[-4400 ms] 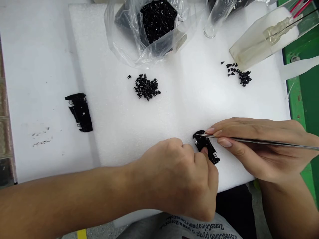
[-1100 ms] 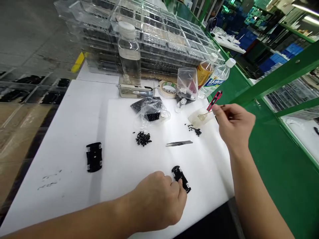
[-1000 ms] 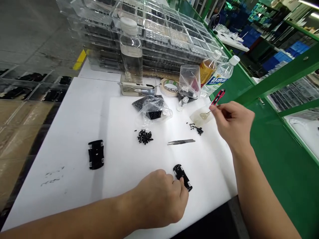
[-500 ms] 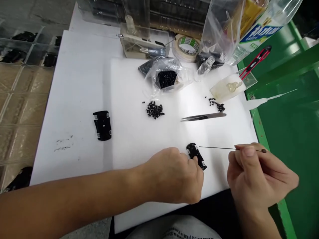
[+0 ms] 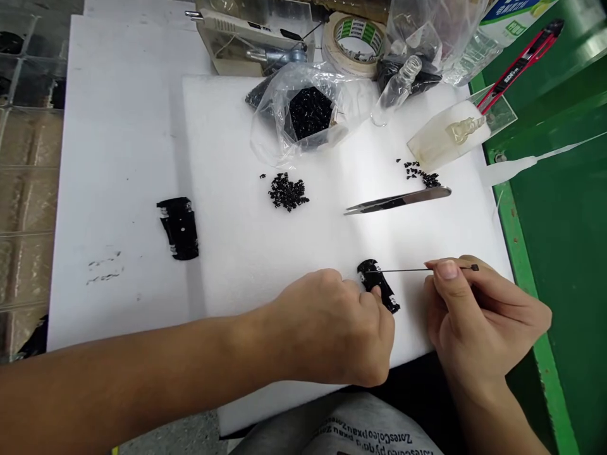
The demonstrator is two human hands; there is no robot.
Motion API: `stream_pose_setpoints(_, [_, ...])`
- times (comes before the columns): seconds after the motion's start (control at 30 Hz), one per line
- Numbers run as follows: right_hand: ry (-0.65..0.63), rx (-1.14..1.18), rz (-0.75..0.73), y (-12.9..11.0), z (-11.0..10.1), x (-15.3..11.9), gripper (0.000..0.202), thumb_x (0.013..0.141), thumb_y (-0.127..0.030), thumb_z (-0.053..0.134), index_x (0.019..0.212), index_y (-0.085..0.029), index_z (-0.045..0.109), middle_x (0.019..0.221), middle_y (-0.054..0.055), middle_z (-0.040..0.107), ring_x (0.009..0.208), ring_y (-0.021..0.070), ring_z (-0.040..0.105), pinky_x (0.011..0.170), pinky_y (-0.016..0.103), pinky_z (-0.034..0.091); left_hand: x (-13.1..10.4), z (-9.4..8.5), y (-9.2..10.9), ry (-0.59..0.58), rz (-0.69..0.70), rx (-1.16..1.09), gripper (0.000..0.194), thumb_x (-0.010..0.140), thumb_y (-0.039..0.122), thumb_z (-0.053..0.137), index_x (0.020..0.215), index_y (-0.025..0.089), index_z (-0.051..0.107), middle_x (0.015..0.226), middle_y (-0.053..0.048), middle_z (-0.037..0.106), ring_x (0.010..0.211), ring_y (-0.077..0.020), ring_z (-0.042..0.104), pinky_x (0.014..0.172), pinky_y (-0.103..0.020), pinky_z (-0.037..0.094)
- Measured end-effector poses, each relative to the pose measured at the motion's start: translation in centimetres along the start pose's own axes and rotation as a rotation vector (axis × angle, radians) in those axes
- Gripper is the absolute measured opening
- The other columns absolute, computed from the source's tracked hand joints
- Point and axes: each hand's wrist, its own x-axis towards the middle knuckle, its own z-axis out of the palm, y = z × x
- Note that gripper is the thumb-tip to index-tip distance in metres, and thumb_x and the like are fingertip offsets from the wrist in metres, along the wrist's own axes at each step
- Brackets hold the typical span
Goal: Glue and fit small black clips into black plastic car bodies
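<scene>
Black bits [image 5: 288, 191] sit piled on white foam [image 5: 237, 246]. Your left hand [image 5: 336, 328], curled closed, pins the black part [image 5: 387, 294] near the foam's front edge under one fingertip. Your right hand [image 5: 478, 316] pinches a thin rod [image 5: 408, 270], its tip over the part's far end. Working that spot seems the step in hand; the next move calls for a light touch.

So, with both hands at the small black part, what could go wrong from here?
The thin tool in the right hand has its tip over the black part, close to the left hand, so a slip might prick a finger. The loose black pieces lie uncontained, so a nudge could scatter them. The plastic bag looks open and might spill if knocked.
</scene>
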Motion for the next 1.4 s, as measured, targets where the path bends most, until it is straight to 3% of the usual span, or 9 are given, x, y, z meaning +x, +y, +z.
stream_pose_setpoints(0.47, [-0.023, -0.041, -0.060, -0.1, 0.1, -0.6, 0.005, 0.091, -0.022, 0.087, 0.089, -0.026, 0.085, 0.077, 0.002, 0.074, 0.056, 0.0160, 0.056, 0.045, 0.035, 0.032, 0.0, 0.1, -0.2, 0.028, 0.004, -0.015, 0.026, 0.091, 0.009, 0.075, 0.070, 0.017, 0.062, 0.055, 0.003, 0.055, 0.044, -0.0148, 0.047, 0.033, -0.033, 0.035])
stream_pose_setpoints(0.57, [0.041, 0.005, -0.082, 0.0, 0.1, -0.1, 0.007, 0.091, -0.023, 0.085, 0.086, -0.027, 0.082, 0.077, 0.002, 0.073, 0.055, 0.0166, 0.054, 0.045, 0.035, 0.031, 0.0, 0.2, -0.2, 0.034, 0.002, -0.030, 0.020, 0.090, 0.010, 0.076, 0.073, 0.015, 0.068, 0.055, 0.002, 0.054, 0.044, -0.0150, 0.046, 0.033, -0.034, 0.035])
stream_pose_setpoints(0.67, [0.205, 0.027, -0.237, 0.1, -0.2, 3.1, 0.015, 0.094, -0.031, 0.082, 0.081, -0.028, 0.077, 0.074, 0.001, 0.069, 0.050, 0.0166, 0.050, 0.046, 0.038, 0.036, -0.2, 0.3, -0.2, 0.035, 0.023, -0.042, 0.010, 0.087, 0.009, 0.078, 0.078, 0.011, 0.074, 0.055, 0.001, 0.055, 0.043, -0.0142, 0.045, 0.033, -0.032, 0.034])
stream_pose_setpoints(0.77, [0.314, -0.109, -0.446, -0.1, -0.6, 9.2, 0.024, 0.097, -0.040, 0.080, 0.078, -0.029, 0.073, 0.072, 0.003, 0.066, 0.061, 0.0224, 0.061, 0.057, 0.044, 0.046, -0.5, 0.4, -0.3, 0.026, 0.032, -0.063, 0.007, 0.087, 0.015, 0.080, 0.086, 0.008, 0.079, 0.058, -0.002, 0.059, 0.045, -0.0162, 0.049, 0.033, -0.033, 0.037])
stream_pose_setpoints(0.93, [0.154, -0.207, -0.525, -0.8, -0.3, 17.4, 0.030, 0.104, -0.046, 0.072, 0.082, -0.026, 0.075, 0.068, 0.004, 0.061, 0.062, 0.0199, 0.054, 0.060, 0.040, 0.038, -1.0, 0.7, -0.3, 0.038, 0.034, -0.053, 0.017, 0.086, 0.018, 0.081, 0.097, 0.005, 0.080, 0.061, -0.002, 0.060, 0.047, -0.0167, 0.052, 0.034, -0.034, 0.040])
stream_pose_setpoints(1.13, [0.015, -0.293, -0.611, 0.0, 1.6, 18.0, 0.036, 0.101, -0.042, 0.076, 0.072, -0.022, 0.068, 0.063, -0.002, 0.046, 0.058, 0.0137, 0.037, 0.058, 0.037, 0.026, -1.0, 0.7, -0.4, 0.033, 0.042, -0.022, 0.021, 0.082, 0.018, 0.082, 0.099, 0.005, 0.080, 0.063, -0.003, 0.063, 0.047, -0.0170, 0.052, 0.034, -0.034, 0.039])
stream_pose_setpoints(1.3, [-0.171, -0.419, -0.593, -0.2, 1.8, 18.6, 0.038, 0.102, -0.039, 0.074, 0.069, -0.022, 0.067, 0.061, -0.003, 0.042, 0.056, 0.0129, 0.038, 0.057, 0.037, 0.027, -1.0, 0.7, -0.4, 0.042, 0.044, -0.006, 0.019, 0.080, 0.015, 0.080, 0.097, 0.006, 0.079, 0.061, -0.001, 0.060, 0.046, -0.0152, 0.049, 0.034, -0.031, 0.038])
stream_pose_setpoints(1.37, [-0.155, -0.388, -0.605, -1.1, 1.2, 18.7, 0.037, 0.101, -0.039, 0.075, 0.068, -0.023, 0.066, 0.060, -0.003, 0.044, 0.056, 0.0135, 0.042, 0.057, 0.037, 0.029, -0.9, 0.8, -0.5, 0.041, 0.042, -0.004, 0.019, 0.080, 0.015, 0.080, 0.097, 0.006, 0.079, 0.060, -0.001, 0.059, 0.046, -0.0148, 0.049, 0.034, -0.031, 0.037])
stream_pose_setpoints(1.4, [-0.060, -0.331, -0.619, -1.7, 0.8, 18.4, 0.037, 0.100, -0.039, 0.076, 0.068, -0.024, 0.066, 0.060, -0.002, 0.045, 0.058, 0.0146, 0.045, 0.058, 0.037, 0.032, -0.9, 0.8, -0.5, 0.045, 0.038, -0.006, 0.018, 0.080, 0.015, 0.080, 0.096, 0.007, 0.079, 0.060, -0.001, 0.059, 0.045, -0.0148, 0.048, 0.034, -0.031, 0.036])
